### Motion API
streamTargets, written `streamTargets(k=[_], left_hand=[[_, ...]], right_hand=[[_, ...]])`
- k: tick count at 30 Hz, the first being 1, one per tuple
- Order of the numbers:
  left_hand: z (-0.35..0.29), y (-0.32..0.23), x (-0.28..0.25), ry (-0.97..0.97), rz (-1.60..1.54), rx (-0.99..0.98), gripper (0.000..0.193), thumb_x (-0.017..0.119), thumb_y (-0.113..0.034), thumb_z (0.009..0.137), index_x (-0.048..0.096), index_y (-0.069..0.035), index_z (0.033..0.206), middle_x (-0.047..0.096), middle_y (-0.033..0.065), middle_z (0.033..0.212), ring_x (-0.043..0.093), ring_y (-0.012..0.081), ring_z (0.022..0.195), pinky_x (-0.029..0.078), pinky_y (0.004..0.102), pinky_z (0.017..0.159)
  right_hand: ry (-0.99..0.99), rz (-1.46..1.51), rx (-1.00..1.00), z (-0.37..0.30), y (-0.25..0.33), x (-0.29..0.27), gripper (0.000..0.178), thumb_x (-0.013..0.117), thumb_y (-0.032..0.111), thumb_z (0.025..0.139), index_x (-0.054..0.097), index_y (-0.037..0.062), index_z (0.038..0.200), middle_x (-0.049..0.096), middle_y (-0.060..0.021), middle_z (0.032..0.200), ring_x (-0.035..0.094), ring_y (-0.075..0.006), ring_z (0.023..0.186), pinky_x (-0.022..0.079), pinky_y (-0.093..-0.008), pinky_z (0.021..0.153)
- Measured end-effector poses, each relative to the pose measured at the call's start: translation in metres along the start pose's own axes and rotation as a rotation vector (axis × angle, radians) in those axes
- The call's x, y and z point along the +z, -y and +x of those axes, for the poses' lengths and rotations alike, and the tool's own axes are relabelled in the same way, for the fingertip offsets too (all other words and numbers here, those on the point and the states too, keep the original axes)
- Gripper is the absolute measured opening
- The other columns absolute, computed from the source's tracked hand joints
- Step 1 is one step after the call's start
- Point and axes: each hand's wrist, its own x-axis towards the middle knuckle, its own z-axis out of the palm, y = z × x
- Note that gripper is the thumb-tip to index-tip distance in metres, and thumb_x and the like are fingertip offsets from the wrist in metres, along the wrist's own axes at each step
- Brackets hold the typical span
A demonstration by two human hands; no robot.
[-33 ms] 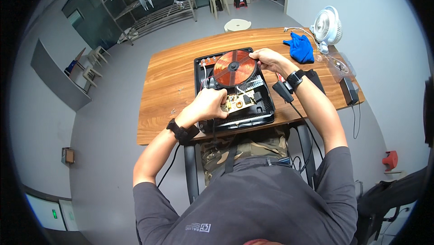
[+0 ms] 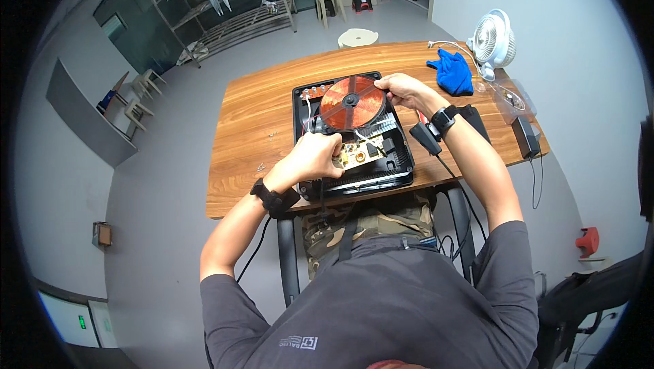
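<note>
An opened black induction cooker housing [image 2: 297, 107] lies on the wooden table. The round copper coil [image 2: 352, 102] sits over its far part, slightly tilted. My right hand [image 2: 403, 90] pinches the coil's right rim between thumb and fingers. Closer to me, my left hand [image 2: 323, 154] closes on the left end of the yellowish circuit board [image 2: 361, 154], which carries a small ring-shaped coil and black parts. A ribbed metal heat sink [image 2: 385, 126] shows between coil and board. White and red wires [image 2: 308, 116] run along the coil's left side. My left fingertips are partly hidden.
Small screws [image 2: 261, 167] lie on the table [image 2: 238, 124] at left. On the right are a blue cloth [image 2: 452, 73], a white fan [image 2: 492, 41], a clear plastic box [image 2: 512, 100], a black adapter [image 2: 526, 137] and a black cabled device [image 2: 426, 139].
The copper coil has shifted very slightly to the left, with my right hand still on its rim. My left hand has stayed on the board.
</note>
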Motion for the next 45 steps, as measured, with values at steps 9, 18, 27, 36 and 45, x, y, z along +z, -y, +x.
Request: streamTargets(k=[9, 18, 27, 36, 45], left_hand=[[-0.011, 0.005, -0.003, -0.097, -0.011, 0.031, 0.037, 0.082, -0.029, 0.068, 0.057, -0.005, 0.082, 0.064, 0.0153, 0.068, 0.067, 0.0339, 0.067, 0.053, 0.0402, 0.065], [-0.021, -0.006, -0.025, -0.157, 0.019, 0.038, 0.039, 0.083, -0.029, 0.067, 0.055, -0.007, 0.084, 0.064, 0.0125, 0.067, 0.068, 0.0313, 0.066, 0.053, 0.0395, 0.064], [-0.052, 0.022, -0.062, -0.105, 0.123, -0.022, 0.038, 0.083, -0.025, 0.069, 0.056, -0.006, 0.087, 0.068, 0.0125, 0.074, 0.071, 0.0275, 0.070, 0.055, 0.0371, 0.066], [-0.116, 0.082, -0.074, -0.131, 0.178, -0.182, 0.036, 0.080, -0.022, 0.065, 0.055, -0.007, 0.087, 0.065, 0.0148, 0.071, 0.067, 0.0365, 0.070, 0.054, 0.0432, 0.066], [-0.179, 0.139, -0.045, -0.134, 0.173, -0.294, 0.038, 0.082, -0.019, 0.064, 0.053, -0.007, 0.085, 0.064, 0.0144, 0.073, 0.065, 0.0372, 0.070, 0.052, 0.0426, 0.065]], right_hand=[[0.100, 0.102, -0.033, -0.003, 0.016, 0.006, 0.016, 0.057, 0.017, 0.102, 0.063, 0.0104, 0.088, 0.054, 0.0064, 0.075, 0.040, -0.0008, 0.056, 0.030, -0.0165, 0.043], [0.149, 0.127, -0.085, -0.023, 0.042, 0.019, 0.016, 0.056, 0.015, 0.102, 0.065, 0.0083, 0.091, 0.054, 0.0082, 0.074, 0.040, 0.0015, 0.053, 0.029, -0.0146, 0.042], [0.133, 0.114, -0.148, -0.021, 0.061, 0.051, 0.015, 0.055, 0.018, 0.105, 0.062, 0.0070, 0.097, 0.051, 0.0053, 0.076, 0.041, -0.0011, 0.057, 0.028, -0.0157, 0.043], [0.209, 0.173, -0.134, 0.020, 0.059, 0.126, 0.016, 0.055, 0.015, 0.103, 0.062, 0.0052, 0.093, 0.053, 0.0047, 0.077, 0.043, -0.0030, 0.058, 0.037, -0.0171, 0.045], [0.197, 0.070, -0.058, 0.095, 0.013, 0.235, 0.021, 0.056, 0.021, 0.103, 0.058, 0.0094, 0.086, 0.050, 0.0027, 0.070, 0.047, -0.0083, 0.057, 0.043, -0.0244, 0.048]])
